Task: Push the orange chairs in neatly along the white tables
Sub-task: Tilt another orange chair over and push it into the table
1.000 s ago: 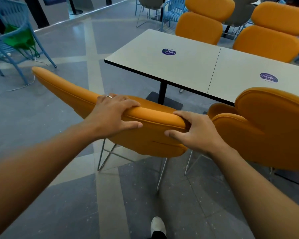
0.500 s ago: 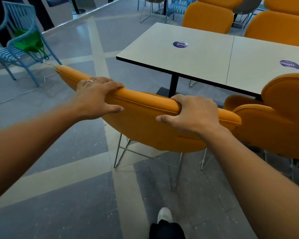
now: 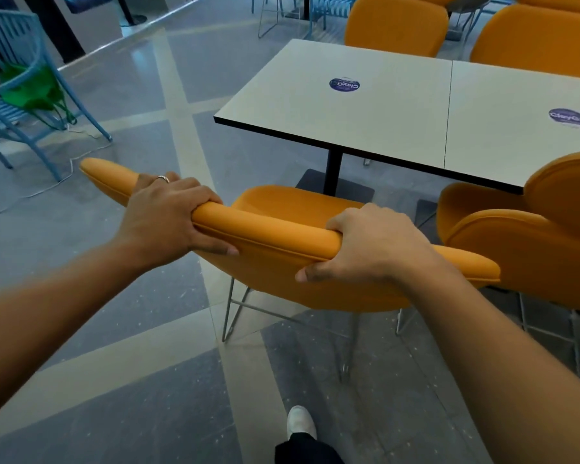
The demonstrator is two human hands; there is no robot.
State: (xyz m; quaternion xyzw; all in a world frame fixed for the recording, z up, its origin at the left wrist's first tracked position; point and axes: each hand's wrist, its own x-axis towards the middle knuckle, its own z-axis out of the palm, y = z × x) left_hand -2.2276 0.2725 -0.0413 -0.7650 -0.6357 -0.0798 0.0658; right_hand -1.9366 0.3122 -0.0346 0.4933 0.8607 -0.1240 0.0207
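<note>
- The orange chair (image 3: 275, 242) stands right in front of both hands, its backrest top under the palms; its seat lies beyond the knuckles, toward the near edge of the white table (image 3: 349, 122); a second orange chair (image 3: 533, 249) stands just beside the right hand (image 3: 372, 249)
- Half a second ago the seat was hidden behind the backrest; it now shows past it; both grips are unchanged
- The left hand (image 3: 168, 219) wraps the backrest top, fingers over the far side, thumb below; the right hand clasps it likewise; both forearms reach forward, nearly straight
</note>
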